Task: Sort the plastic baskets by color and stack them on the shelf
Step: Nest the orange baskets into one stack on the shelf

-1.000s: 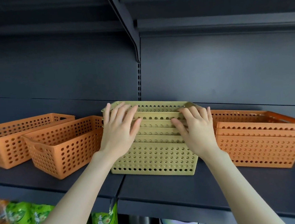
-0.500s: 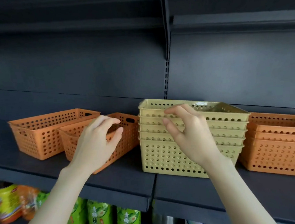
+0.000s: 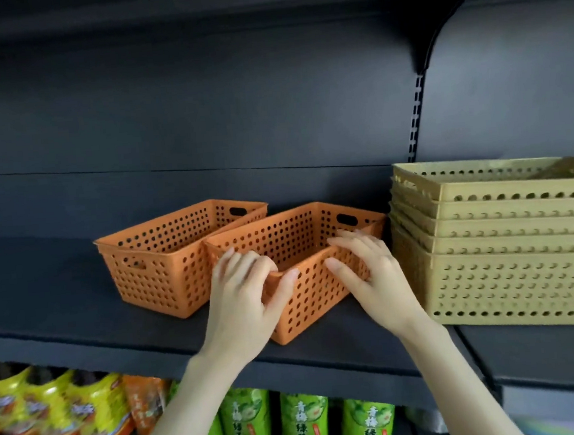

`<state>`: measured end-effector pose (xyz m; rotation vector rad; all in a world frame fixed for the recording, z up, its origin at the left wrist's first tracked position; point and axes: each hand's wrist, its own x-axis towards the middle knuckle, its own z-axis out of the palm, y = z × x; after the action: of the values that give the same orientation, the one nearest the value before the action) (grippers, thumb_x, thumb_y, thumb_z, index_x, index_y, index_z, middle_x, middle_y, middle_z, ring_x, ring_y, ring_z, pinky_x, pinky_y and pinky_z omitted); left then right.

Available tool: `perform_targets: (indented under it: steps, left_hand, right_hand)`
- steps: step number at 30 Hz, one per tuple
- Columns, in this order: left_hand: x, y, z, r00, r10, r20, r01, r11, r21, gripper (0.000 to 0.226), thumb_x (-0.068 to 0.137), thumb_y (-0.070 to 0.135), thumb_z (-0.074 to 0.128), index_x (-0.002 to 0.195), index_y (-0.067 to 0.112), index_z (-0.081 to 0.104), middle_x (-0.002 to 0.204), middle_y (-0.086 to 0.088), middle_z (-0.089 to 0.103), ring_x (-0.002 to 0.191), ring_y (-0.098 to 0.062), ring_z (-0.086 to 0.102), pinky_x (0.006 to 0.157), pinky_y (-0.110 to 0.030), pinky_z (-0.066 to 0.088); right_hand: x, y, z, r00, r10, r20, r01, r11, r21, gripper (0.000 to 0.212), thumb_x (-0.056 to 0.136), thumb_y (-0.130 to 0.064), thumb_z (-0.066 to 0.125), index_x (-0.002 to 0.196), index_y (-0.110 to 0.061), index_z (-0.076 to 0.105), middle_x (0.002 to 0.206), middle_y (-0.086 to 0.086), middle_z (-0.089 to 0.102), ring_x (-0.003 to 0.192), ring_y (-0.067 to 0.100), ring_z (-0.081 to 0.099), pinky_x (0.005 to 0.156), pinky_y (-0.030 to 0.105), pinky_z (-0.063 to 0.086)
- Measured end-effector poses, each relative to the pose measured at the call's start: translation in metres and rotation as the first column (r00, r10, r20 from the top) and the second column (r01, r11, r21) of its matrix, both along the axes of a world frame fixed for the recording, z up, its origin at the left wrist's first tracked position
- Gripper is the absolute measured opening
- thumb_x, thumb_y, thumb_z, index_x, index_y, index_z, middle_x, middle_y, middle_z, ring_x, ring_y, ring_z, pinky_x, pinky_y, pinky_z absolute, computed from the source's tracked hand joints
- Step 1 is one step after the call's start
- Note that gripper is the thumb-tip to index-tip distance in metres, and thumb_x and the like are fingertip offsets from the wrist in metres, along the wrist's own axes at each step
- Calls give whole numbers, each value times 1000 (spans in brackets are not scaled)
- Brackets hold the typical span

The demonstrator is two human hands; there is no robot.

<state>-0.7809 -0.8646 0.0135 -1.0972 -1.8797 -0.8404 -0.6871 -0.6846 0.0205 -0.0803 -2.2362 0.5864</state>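
Two orange perforated baskets stand side by side on the dark shelf (image 3: pixel 62 303). My left hand (image 3: pixel 240 300) grips the near left corner of the right orange basket (image 3: pixel 301 236), fingers over its rim. My right hand (image 3: pixel 372 275) holds the same basket's right rim and side wall. The other orange basket (image 3: pixel 165 254) sits just to its left, untouched. A nested stack of several yellow baskets (image 3: pixel 507 244) stands to the right of my right hand.
Below the shelf is a row of green tea bottles (image 3: pixel 305 425) and yellow and orange bottles (image 3: pixel 64 413). A slotted upright post (image 3: pixel 415 118) and a bracket divide the dark back panel above the yellow stack.
Both hands left the yellow stack and moved left onto the right orange basket. My view has shifted left, and the orange stack at the far right is out of frame.
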Motion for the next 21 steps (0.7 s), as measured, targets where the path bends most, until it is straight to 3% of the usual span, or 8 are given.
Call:
perform_targets:
  steps: [5,8,10,13,16,18,21]
  left_hand:
    - [-38,-27,-6,999,-36,7,35,997,74,35,92,34,46,70,7,51,70,-2,52,73,-21,52,104,-36,34]
    - [-62,-44,-10,994,-71,84,61,992,114,42,94,40,42,75,5,55,84,-7,63,92,-25,60,109,-33,29]
    - [-72,-52,-9,981,-136,140,117,984,134,41,95,44,39,81,9,58,97,-2,65,109,-22,57,110,-37,28]
    - [-86,-65,-8,955,-174,241,116,965,235,41,96,38,31,104,11,61,117,3,58,121,-18,49,108,-48,30]
    - [-118,-85,-5,957,103,271,-162,965,207,53,96,41,22,123,7,54,130,-5,53,128,-24,40,112,-56,17]
    - [-143,-98,-4,905,330,270,-355,933,51,58,95,46,22,129,8,49,139,-9,48,137,-26,29,112,-53,-4]
    - [-169,-111,-2,826,503,255,-483,864,-139,53,97,46,28,132,11,48,139,-10,47,140,-26,23,106,-56,-17]
  right_hand:
    - [-30,-13,5,997,-77,22,76,996,50,47,86,-58,43,113,-25,63,118,-9,58,119,15,44,105,46,32]
    - [-45,-11,3,989,-139,55,133,986,100,52,83,-63,42,112,-26,62,114,-13,53,119,15,42,109,52,26]
    - [-55,-11,5,985,-158,70,149,981,121,51,79,-64,51,108,-24,63,107,-12,54,113,16,42,108,45,22]
    - [-67,-16,11,988,-135,69,130,989,75,41,73,-60,60,92,-24,65,94,-13,55,100,11,39,96,30,14]
    - [-72,-17,11,998,-65,12,65,998,-4,35,65,-61,62,79,-28,60,84,-17,56,94,9,43,96,31,15]
    - [-73,-17,10,999,-34,-39,33,999,-26,31,63,-58,65,76,-31,58,81,-19,57,91,5,47,99,31,16]
    - [-76,-26,14,994,-11,-111,10,1000,-10,27,62,-54,69,74,-31,59,79,-19,58,90,-4,48,103,25,15]
